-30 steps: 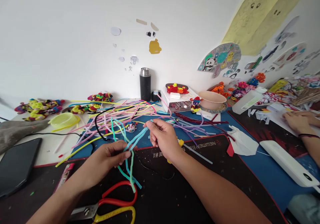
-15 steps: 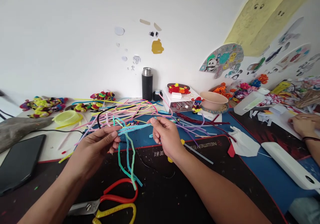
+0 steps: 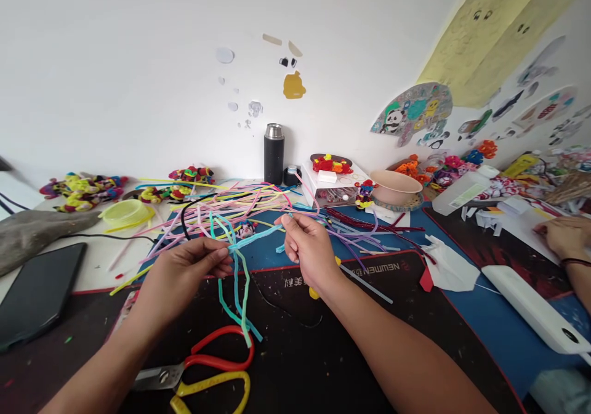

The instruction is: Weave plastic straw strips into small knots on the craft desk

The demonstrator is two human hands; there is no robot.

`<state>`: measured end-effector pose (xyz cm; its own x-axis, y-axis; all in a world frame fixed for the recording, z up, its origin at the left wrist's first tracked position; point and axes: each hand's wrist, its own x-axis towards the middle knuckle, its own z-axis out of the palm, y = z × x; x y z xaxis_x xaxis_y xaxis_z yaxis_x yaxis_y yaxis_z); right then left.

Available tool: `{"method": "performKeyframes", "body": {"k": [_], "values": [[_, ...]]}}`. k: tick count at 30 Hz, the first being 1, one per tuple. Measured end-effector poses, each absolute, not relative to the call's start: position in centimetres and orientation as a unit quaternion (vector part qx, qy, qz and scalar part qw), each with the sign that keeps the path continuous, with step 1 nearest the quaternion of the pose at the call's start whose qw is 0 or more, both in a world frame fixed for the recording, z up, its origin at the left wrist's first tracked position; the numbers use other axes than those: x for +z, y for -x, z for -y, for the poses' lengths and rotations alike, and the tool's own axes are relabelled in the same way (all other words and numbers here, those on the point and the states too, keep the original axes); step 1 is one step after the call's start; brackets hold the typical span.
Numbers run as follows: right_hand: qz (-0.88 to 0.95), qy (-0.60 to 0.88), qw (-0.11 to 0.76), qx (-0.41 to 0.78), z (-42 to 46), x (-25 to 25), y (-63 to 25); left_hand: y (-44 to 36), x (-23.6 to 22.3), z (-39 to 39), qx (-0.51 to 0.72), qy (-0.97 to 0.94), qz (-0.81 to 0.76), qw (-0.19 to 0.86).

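Note:
A bundle of blue and green pipe cleaners (image 3: 237, 278) hangs between my hands above the dark mat. My left hand (image 3: 194, 266) pinches it near the crossing point, thumb against fingers. My right hand (image 3: 307, 247) grips the far end of a light blue strand, which runs taut and slants up to the right. Several strands dangle below the crossing, and a looped part stands above it. Under the dangling ends lie scissors (image 3: 219, 360) with one red and one yellow handle.
Pink, yellow and purple pipe cleaners (image 3: 221, 207) are heaped behind my hands. A black thermos (image 3: 274, 158) stands at the wall beside a white box (image 3: 314, 189). A phone (image 3: 41, 294) lies left, a white device (image 3: 530, 306) right. Another person's hand (image 3: 561, 232) rests at far right.
My left hand has shifted slightly right along the strands, to the crossing. My right hand keeps its hold on the light blue strand, which now slants more steeply.

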<state>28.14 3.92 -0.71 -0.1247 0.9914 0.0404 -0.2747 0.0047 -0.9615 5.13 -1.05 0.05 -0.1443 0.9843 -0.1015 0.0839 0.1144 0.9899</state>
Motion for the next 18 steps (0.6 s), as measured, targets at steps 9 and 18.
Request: {"method": "performKeyframes", "body": {"k": [9,18], "values": [[0.455,0.38,0.548,0.59,-4.0,-0.44,-28.14,-4.95,-0.11,0.65,0.514,-0.277,-0.485,0.651],[0.456,0.378,0.542,0.596,-4.24,-0.55,-28.18,-5.19,0.7,0.63,0.535,-0.182,-0.479,0.671]]}}
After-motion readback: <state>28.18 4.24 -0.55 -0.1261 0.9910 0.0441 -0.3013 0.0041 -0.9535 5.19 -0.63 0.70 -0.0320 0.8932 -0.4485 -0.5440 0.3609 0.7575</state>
